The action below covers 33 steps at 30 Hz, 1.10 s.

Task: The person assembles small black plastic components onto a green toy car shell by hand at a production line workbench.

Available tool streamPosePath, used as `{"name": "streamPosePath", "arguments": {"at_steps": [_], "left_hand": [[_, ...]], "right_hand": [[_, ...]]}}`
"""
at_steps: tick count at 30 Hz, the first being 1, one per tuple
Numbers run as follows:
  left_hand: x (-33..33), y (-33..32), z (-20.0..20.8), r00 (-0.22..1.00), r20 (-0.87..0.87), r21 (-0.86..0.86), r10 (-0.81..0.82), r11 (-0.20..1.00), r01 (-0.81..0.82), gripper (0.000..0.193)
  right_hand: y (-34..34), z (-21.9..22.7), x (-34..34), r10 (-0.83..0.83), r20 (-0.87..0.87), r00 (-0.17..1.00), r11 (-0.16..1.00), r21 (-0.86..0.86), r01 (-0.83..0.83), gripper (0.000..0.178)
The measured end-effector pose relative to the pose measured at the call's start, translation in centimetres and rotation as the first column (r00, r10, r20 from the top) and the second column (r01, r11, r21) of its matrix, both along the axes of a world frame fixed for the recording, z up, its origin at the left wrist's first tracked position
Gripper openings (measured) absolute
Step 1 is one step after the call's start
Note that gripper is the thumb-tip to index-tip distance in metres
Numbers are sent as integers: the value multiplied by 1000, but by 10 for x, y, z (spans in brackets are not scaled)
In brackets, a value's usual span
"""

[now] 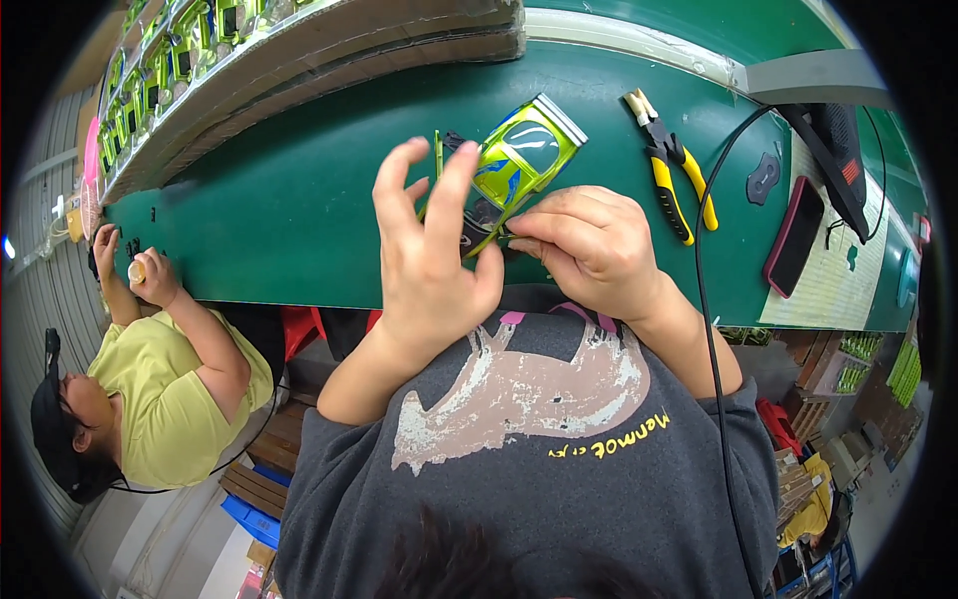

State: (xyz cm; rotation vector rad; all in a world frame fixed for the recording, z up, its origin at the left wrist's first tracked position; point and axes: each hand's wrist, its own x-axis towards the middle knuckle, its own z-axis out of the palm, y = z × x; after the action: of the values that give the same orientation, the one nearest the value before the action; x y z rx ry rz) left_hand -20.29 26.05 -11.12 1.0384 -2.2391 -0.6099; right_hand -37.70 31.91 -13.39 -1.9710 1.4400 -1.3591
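A lime-green toy car body (pixel 529 150) with blue markings and dark windows sits tilted over the green table in front of me. My left hand (pixel 429 235) straddles its near left end, thumb and index finger against it and the other fingers raised and spread. My right hand (pixel 589 240) is closed in a pinch at the car's near edge, beside a thin green strip. Whatever its fingertips hold is too small and covered to make out. Dark parts at the car's near end are partly hidden behind my left fingers.
Pliers with yellow-black handles (pixel 669 165) lie right of the car. Farther right are a dark flat piece (pixel 763 178), a phone (pixel 795 238), a paper sheet (pixel 833 265) and a black cable (pixel 703 290). Cardboard trays (pixel 329 50) hold green parts. A co-worker (pixel 170 389) sits left.
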Motion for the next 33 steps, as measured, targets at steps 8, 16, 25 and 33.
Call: {"name": "streamPosePath", "arguments": {"at_steps": [8,16,25,33], "left_hand": [[3,-4,2,957,97,-229,-274,930,289,38],[0,0,-2,969,47,-301,-243,921,246,27],[0,2,-4,970,-20,-339,-243,914,222,25],[6,-1,-7,954,-8,-335,-300,900,280,21]], "right_hand": [[-1,1,-11,-27,-11,1000,990,-142,25,33],[5,10,-12,-8,181,983,997,82,-7,26],[5,15,-10,-29,112,993,998,-47,34,23],[9,11,-3,-46,111,993,992,-114,59,23]]}}
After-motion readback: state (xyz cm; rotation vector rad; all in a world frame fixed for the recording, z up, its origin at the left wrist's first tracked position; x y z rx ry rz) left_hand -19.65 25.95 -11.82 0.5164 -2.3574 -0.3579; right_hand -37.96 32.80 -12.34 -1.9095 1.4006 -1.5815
